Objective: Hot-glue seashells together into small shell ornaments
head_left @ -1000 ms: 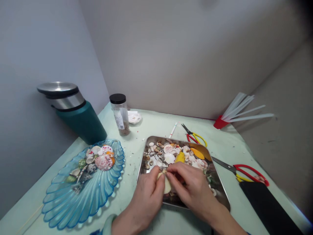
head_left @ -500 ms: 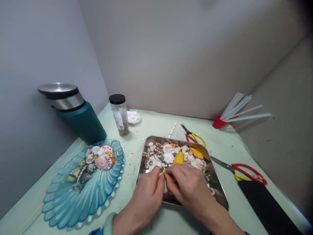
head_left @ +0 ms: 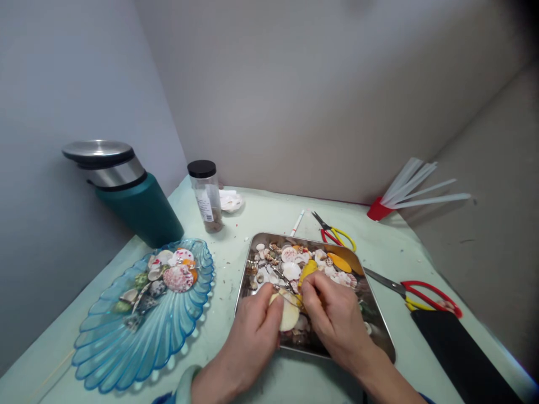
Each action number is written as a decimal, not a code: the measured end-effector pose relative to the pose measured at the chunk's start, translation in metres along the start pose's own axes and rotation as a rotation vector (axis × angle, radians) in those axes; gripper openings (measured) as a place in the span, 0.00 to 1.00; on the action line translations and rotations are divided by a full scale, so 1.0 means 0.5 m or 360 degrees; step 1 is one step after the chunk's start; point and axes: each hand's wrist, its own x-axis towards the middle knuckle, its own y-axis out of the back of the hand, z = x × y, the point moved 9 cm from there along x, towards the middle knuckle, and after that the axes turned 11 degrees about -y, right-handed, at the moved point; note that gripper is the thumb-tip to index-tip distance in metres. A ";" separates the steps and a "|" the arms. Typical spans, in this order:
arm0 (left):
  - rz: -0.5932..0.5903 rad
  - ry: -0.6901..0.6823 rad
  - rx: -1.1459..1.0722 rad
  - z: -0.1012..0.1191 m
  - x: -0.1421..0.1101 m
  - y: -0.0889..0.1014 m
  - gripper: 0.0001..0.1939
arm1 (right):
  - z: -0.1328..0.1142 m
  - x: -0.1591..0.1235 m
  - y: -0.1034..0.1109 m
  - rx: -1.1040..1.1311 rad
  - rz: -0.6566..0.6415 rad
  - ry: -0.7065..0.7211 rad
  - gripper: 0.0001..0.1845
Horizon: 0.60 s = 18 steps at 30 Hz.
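Over the metal tray (head_left: 381,314), my left hand (head_left: 252,325) grips a flat, pale yellow shell (head_left: 289,314) between thumb and fingers. A thin, dark strand (head_left: 290,294) crosses the shell's upper part and runs towards my right hand (head_left: 337,314). The fingers of that hand are closed in a pinch on the strand, just right of the shell; their tips are partly hidden. White, orange and brown seashells (head_left: 291,271) fill the tray beneath both hands. A bright yellow piece (head_left: 309,270) lies among them, just behind my right fingers.
At left stands a blue scalloped glass dish (head_left: 168,331) with shells, below a teal bottle (head_left: 141,210). A black-lidded jar (head_left: 206,196) is behind. Small pliers (head_left: 337,233), scissors (head_left: 427,292), a black flat object (head_left: 458,353) and a red cup (head_left: 379,209) of strips are rightward.
My hands were together at the shell; the right has drawn away to the right. More of the pale yellow shell now shows in my left hand, with the strand stretched between.
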 end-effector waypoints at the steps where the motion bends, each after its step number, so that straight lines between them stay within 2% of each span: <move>1: 0.0009 -0.0001 -0.0024 0.000 0.000 0.000 0.15 | 0.000 0.000 0.001 -0.0001 0.0016 0.0012 0.15; 4: 0.0035 -0.0008 -0.0064 -0.002 0.000 0.001 0.15 | -0.005 0.001 0.004 0.0074 0.0044 0.0066 0.13; 7: 0.0056 -0.0021 -0.0076 -0.004 -0.002 0.002 0.14 | -0.016 0.002 0.003 0.0227 -0.0009 0.0143 0.06; 13: 0.0136 -0.0115 0.0046 0.001 -0.004 0.011 0.11 | -0.038 -0.008 -0.011 0.0231 -0.0171 0.0228 0.05; 18: 0.0161 -0.0133 0.0006 0.000 0.000 0.012 0.11 | -0.039 -0.011 -0.014 0.0201 -0.0172 0.0212 0.05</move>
